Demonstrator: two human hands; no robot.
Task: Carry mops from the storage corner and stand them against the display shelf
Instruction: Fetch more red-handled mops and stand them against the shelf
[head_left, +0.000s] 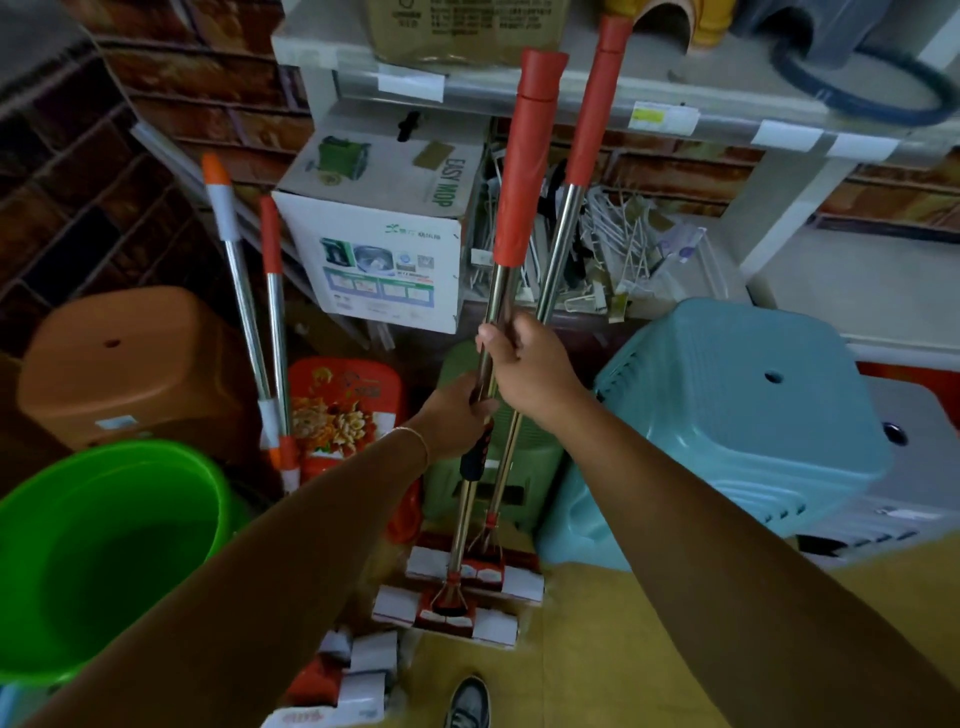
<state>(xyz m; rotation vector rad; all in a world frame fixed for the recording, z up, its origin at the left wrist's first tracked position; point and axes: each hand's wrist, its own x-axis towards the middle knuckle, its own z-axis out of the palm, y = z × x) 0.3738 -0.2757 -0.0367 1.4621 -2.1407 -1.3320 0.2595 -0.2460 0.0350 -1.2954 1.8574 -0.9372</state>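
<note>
hands (498, 384) both grip two upright mops (511, 291); green bucket (197, 499) beside, nothing inside.

You have two mops (498, 332) upright before you, side by side, their heads (457, 597) on the floor (623, 649). Your left hand (457, 415) holds lower than your right hand (530, 369). Left of them two more mops (262, 332) lean — perhaps against the wall. A box (379, 260) stands behind, under the shelf (519, 88); a bucket (104, 551) at far left, stools (737, 431) right.
</note>
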